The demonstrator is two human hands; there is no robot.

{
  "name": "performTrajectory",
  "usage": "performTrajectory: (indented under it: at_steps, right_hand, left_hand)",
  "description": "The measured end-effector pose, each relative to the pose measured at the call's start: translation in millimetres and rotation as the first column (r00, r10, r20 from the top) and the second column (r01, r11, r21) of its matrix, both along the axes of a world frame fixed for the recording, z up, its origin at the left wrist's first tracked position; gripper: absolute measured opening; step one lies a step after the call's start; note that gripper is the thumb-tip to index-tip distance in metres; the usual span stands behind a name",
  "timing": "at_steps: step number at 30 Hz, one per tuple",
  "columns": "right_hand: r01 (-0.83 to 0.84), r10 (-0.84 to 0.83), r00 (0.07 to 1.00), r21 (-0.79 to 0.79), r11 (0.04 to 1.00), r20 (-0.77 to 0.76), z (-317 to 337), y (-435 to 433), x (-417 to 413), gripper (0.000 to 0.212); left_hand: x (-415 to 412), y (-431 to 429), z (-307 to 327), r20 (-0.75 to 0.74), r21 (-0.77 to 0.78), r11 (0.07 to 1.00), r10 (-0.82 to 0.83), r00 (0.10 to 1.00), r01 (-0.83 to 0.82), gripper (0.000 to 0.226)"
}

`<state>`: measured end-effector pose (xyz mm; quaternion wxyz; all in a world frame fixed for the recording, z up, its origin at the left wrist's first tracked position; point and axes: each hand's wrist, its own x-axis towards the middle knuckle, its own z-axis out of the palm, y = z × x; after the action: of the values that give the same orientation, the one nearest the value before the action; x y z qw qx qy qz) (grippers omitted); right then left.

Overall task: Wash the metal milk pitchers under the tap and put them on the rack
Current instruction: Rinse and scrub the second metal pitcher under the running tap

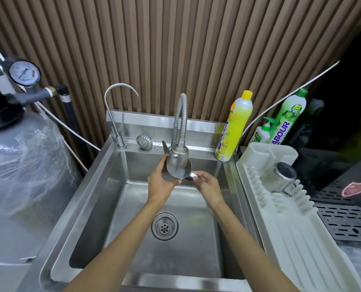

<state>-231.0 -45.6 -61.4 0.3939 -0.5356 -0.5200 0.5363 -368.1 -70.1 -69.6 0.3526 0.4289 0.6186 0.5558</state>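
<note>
A steel sink (103, 186) fills the middle, with a white rack (291, 239) against its right edge and a second pitcher (280, 178) resting base-up on the rack's far ribs. The tap (178, 152) hangs on its flexible neck over the far part of the basin, a yellow bottle (236, 127) stands on the sink's far right corner, and a green bottle (289, 119) stands behind the rack. Just under the tap head is the pitcher (179, 171), tilted and held by both hands: the left hand (159, 184) curls round its body and the right hand (209, 186) pinches its handle side
</note>
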Motion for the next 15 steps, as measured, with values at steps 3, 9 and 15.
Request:
performTrajectory:
  at_steps: [3, 9, 15]
  right_hand:
    - [-0.057, 0.032, 0.977, -0.115, 0.992, -0.212, -8, -3, -11, 0.019]
    - [-0.147, 0.071, 0.929, -0.186, 0.971, -0.363, -11, -6, -20, 0.02]
    - [-0.051, 0.053, 0.998, -0.078, 0.996, 0.027, -2, -8, -12, 0.02]
  left_hand:
    - [-6, -5, 7, -0.304, 0.027, 0.999, 0.041, 0.952, -0.034, 0.09]
    - [-21, -16, 13, -0.488, -0.006, 1.0, -0.006, 0.873, 0.003, 0.095]
    - [-17, -18, 6, -0.433, -0.235, 0.971, -0.073, 0.899, -0.034, 0.088]
